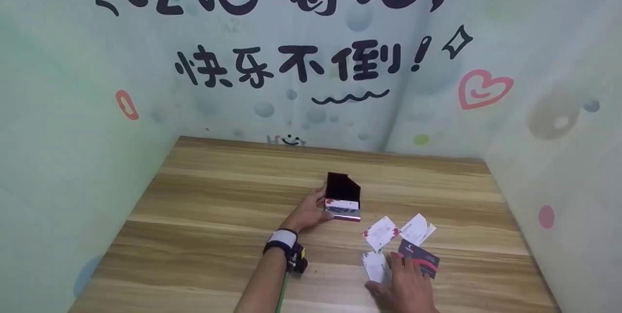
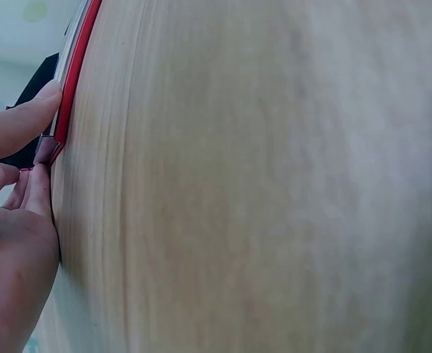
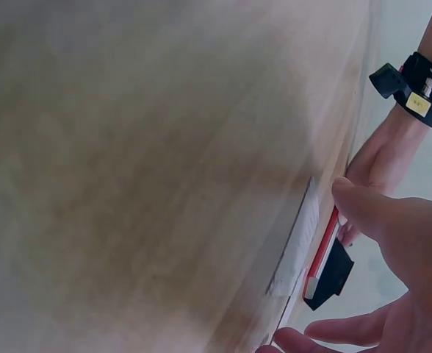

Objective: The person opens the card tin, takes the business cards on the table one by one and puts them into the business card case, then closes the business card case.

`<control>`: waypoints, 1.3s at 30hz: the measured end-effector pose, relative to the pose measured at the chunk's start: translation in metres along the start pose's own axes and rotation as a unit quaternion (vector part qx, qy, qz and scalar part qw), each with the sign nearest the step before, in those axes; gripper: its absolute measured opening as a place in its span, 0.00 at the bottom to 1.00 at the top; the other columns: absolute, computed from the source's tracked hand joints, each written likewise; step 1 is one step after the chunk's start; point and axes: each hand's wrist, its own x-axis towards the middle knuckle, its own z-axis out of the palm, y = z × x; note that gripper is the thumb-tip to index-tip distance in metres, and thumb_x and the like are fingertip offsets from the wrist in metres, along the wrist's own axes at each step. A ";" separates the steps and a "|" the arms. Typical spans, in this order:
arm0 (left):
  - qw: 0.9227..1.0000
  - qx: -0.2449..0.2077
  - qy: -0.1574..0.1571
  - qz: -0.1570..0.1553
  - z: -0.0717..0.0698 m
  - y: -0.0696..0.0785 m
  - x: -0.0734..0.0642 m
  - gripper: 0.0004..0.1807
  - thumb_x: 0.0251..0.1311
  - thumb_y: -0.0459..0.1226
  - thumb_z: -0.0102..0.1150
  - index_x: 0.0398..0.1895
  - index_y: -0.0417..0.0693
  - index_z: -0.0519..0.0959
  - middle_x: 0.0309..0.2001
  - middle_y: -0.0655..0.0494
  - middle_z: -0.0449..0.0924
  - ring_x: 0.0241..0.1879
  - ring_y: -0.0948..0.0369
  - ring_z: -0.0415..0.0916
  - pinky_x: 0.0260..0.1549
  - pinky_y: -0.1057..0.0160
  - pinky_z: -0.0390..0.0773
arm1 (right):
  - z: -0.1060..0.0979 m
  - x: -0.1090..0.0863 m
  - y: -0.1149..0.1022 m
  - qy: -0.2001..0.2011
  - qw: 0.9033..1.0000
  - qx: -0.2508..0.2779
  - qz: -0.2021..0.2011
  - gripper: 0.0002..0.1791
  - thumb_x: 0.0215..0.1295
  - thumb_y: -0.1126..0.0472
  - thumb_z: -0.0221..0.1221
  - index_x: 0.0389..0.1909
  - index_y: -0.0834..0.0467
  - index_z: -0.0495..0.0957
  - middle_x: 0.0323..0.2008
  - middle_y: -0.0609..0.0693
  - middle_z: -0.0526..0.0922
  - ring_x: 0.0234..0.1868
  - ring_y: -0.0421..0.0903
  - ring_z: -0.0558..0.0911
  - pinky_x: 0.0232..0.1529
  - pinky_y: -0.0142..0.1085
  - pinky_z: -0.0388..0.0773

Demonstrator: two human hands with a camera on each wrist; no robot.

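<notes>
My left hand [image 1: 309, 212] grips the left side of a business card case [image 1: 342, 187], its thumb at the front edge. The case's dark lid stands raised, and cards [image 1: 346, 204] show inside. The left wrist view shows the thumb against the case's red edge [image 2: 73, 77]. My right hand [image 1: 407, 284] is spread over the table, its fingertips at a dark card with a red stripe [image 1: 423, 258] and its thumb beside a white card [image 1: 376, 267]. In the right wrist view a gap lies between thumb and fingers; whether the fingertips press a card, I cannot tell.
A white card with red corners [image 1: 381, 233] and more white cards [image 1: 416, 229] lie right of the case, beyond my right hand. The wooden table [image 1: 204, 191] meets printed fabric walls [image 1: 301, 118] at the back and sides. My left wrist wears a strapped camera [image 1: 297, 259].
</notes>
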 end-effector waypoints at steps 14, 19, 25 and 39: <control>0.999 0.048 0.009 0.003 -0.001 -0.002 -0.002 0.48 0.55 0.24 0.66 0.78 0.39 0.52 0.76 0.32 0.51 0.74 0.44 0.60 0.74 0.54 0.65 | 0.000 -0.001 -0.004 -0.010 0.999 0.041 0.032 0.36 0.48 0.50 0.73 0.58 0.61 0.75 0.50 0.63 0.78 0.51 0.61 0.79 0.54 0.62 0.77; 0.999 0.039 0.001 0.008 0.000 -0.001 -0.003 0.48 0.55 0.24 0.65 0.78 0.39 0.52 0.76 0.32 0.50 0.73 0.43 0.62 0.72 0.54 0.67 | -0.003 -0.002 -0.002 0.010 0.998 0.062 0.014 0.34 0.44 0.55 0.74 0.53 0.63 0.76 0.46 0.61 0.79 0.47 0.58 0.80 0.50 0.59 0.79; 0.999 0.051 0.005 0.008 0.001 0.001 -0.003 0.48 0.55 0.24 0.65 0.78 0.40 0.53 0.75 0.32 0.53 0.73 0.43 0.63 0.73 0.53 0.67 | -0.009 -0.001 0.000 -0.006 0.997 0.071 0.006 0.36 0.44 0.60 0.72 0.56 0.69 0.73 0.48 0.66 0.78 0.48 0.62 0.81 0.53 0.61 0.79; 0.998 0.064 0.011 0.002 -0.001 0.003 -0.003 0.47 0.55 0.25 0.65 0.78 0.43 0.54 0.76 0.33 0.52 0.72 0.44 0.64 0.72 0.54 0.67 | -0.016 0.002 0.008 0.009 0.998 0.050 -0.032 0.38 0.43 0.63 0.72 0.57 0.72 0.71 0.47 0.68 0.79 0.43 0.61 0.83 0.44 0.59 0.83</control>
